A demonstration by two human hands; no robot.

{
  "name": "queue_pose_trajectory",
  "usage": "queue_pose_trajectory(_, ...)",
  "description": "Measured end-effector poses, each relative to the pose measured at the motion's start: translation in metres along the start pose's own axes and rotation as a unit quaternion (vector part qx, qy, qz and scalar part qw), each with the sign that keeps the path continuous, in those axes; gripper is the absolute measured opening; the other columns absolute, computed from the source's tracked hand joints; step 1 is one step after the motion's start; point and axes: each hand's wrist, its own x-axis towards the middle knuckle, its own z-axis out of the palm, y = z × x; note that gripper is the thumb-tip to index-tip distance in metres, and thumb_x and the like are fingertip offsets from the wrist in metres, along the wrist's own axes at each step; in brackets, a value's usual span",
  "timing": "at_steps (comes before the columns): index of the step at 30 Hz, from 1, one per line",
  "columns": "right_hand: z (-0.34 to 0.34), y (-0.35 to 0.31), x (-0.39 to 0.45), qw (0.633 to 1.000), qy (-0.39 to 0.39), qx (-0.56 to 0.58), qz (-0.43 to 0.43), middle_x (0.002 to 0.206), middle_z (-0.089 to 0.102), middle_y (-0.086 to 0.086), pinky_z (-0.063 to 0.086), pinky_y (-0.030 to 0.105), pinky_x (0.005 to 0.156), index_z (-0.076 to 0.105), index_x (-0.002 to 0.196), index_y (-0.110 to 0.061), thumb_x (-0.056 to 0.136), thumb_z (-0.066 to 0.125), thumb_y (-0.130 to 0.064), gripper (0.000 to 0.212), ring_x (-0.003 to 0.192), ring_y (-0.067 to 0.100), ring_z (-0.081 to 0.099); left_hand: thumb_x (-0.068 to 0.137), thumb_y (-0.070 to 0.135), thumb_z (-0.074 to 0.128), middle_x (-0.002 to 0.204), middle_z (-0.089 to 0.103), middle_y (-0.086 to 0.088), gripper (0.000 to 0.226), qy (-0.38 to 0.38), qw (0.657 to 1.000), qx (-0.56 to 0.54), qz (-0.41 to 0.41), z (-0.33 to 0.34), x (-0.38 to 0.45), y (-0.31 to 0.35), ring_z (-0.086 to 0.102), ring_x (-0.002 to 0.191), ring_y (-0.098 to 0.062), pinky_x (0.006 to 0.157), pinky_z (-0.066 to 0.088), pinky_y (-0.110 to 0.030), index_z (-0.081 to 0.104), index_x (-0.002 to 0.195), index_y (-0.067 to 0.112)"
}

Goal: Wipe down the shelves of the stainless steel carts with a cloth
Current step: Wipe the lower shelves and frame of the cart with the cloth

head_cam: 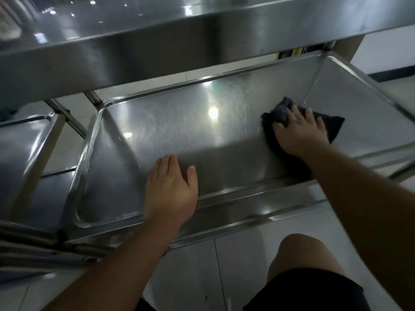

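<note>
A stainless steel cart's lower shelf [170,129] fills the middle of the head view, shiny with faint wipe streaks. My right hand [299,131] presses a dark cloth [330,127] flat onto the shelf's right part, fingers spread over it. One corner of the cloth bunches up beyond my fingers. My left hand [171,189] rests on the shelf's near rim, fingers straight and reaching onto the shelf floor, holding nothing.
The cart's upper shelf [157,48] overhangs the far side, close above. A second steel cart's shelf [24,140] stands at the left, with tube legs [69,117] between the two. My bare knee [303,254] is below the shelf's front edge, over a pale tiled floor.
</note>
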Motion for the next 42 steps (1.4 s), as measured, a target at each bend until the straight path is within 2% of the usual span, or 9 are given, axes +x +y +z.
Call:
queue_pose_trajectory(6, 0.039, -0.087, -0.068, 0.976, -0.049, -0.008, -0.211, 0.174, 0.005, -0.011, -0.002, 0.045, 0.129, 0.015, 0.166, -0.031, 0.099, 0.018, -0.062, 0.074, 0.160, 0.020, -0.002, 0.109, 0.054, 0.021, 0.172, 0.027, -0.012, 0.072, -0.011, 1.000, 0.003, 0.004, -0.005, -0.001, 0.000, 0.019, 0.160, -0.027, 0.130, 0.014, -0.042, 0.031, 0.164, 0.009)
queue_pose_trajectory(11, 0.030, -0.060, -0.072, 0.956, -0.060, -0.036, -0.283, 0.173, 0.003, -0.015, -0.004, 0.040, 0.129, 0.010, 0.165, -0.037, 0.103, 0.016, -0.064, 0.068, 0.160, 0.012, -0.003, 0.108, 0.052, 0.021, 0.155, 0.047, -0.017, 0.065, -0.005, 1.000, 0.012, 0.014, -0.008, 0.001, -0.001, 0.040, 0.146, -0.034, 0.122, 0.033, -0.054, 0.050, 0.144, 0.006)
queue_pose_trajectory(19, -0.009, 0.068, -0.035, 0.986, -0.024, -0.057, -0.152, 0.173, 0.005, -0.016, 0.004, 0.042, 0.130, 0.010, 0.165, -0.040, 0.097, 0.011, -0.070, 0.075, 0.160, 0.011, 0.001, 0.104, 0.064, 0.012, 0.167, 0.032, -0.017, 0.077, -0.047, 0.993, 0.098, 0.037, -0.008, 0.004, -0.001, 0.030, 0.154, -0.036, 0.124, 0.031, -0.056, 0.032, 0.160, 0.015)
queue_pose_trajectory(22, -0.022, 0.116, -0.019, 0.994, -0.017, -0.059, -0.093, 0.173, 0.003, -0.013, 0.002, 0.043, 0.129, 0.006, 0.165, -0.040, 0.098, 0.011, -0.070, 0.074, 0.160, 0.013, 0.000, 0.106, 0.059, 0.021, 0.175, 0.017, -0.012, 0.073, -0.053, 0.984, 0.151, 0.073, -0.012, 0.010, 0.012, 0.016, 0.161, -0.032, 0.128, 0.021, -0.051, 0.025, 0.166, 0.017)
queue_pose_trajectory(25, -0.032, 0.151, -0.006, 0.997, -0.005, -0.060, -0.044, 0.174, 0.002, -0.009, 0.001, 0.045, 0.128, 0.004, 0.165, -0.038, 0.101, 0.012, -0.068, 0.071, 0.160, 0.017, 0.000, 0.108, 0.052, 0.032, 0.174, 0.025, -0.007, 0.067, -0.036, 0.983, 0.103, 0.146, -0.009, 0.011, 0.050, 0.025, 0.159, -0.025, 0.127, 0.024, -0.045, 0.033, 0.164, 0.015)
queue_pose_trajectory(28, -0.039, 0.174, 0.003, 0.998, 0.002, -0.066, -0.012, 0.174, 0.000, -0.007, 0.000, 0.050, 0.128, 0.003, 0.165, -0.038, 0.095, 0.005, -0.071, 0.078, 0.160, 0.021, -0.001, 0.103, 0.057, 0.027, 0.172, 0.030, -0.004, 0.073, -0.025, 0.977, 0.016, 0.212, 0.012, 0.009, 0.114, 0.028, 0.158, -0.021, 0.128, 0.026, -0.042, 0.035, 0.163, 0.016)
queue_pose_trajectory(31, -0.045, 0.195, 0.011, 0.997, 0.011, -0.077, 0.028, 0.175, 0.000, -0.005, 0.000, 0.054, 0.128, 0.004, 0.165, -0.038, 0.091, 0.002, -0.071, 0.081, 0.160, 0.024, -0.003, 0.104, 0.061, 0.018, 0.177, 0.012, 0.002, 0.073, -0.029, 0.973, 0.010, 0.229, 0.039, 0.011, 0.157, 0.010, 0.162, -0.017, 0.129, 0.014, -0.039, 0.020, 0.168, 0.024)
queue_pose_trajectory(36, -0.056, 0.227, 0.031, 0.992, 0.045, -0.068, 0.095, 0.174, 0.006, 0.000, 0.005, 0.056, 0.127, 0.006, 0.164, -0.035, 0.098, 0.010, -0.070, 0.075, 0.160, 0.030, 0.003, 0.097, 0.070, 0.005, 0.178, 0.006, 0.006, 0.082, -0.034, 0.972, 0.039, 0.229, 0.058, 0.013, 0.155, 0.001, 0.162, -0.013, 0.127, -0.002, -0.031, 0.014, 0.169, 0.030)
queue_pose_trajectory(42, -0.063, 0.226, 0.081, 0.991, 0.061, -0.040, 0.109, 0.173, 0.016, 0.001, 0.025, 0.061, 0.120, 0.009, 0.162, -0.037, 0.094, 0.017, -0.076, 0.079, 0.153, 0.038, 0.025, 0.095, 0.071, 0.010, 0.177, 0.012, 0.003, 0.085, -0.028, 0.974, 0.042, 0.222, 0.054, 0.010, 0.162, 0.004, 0.163, -0.014, 0.122, -0.009, -0.027, 0.020, 0.168, 0.028)
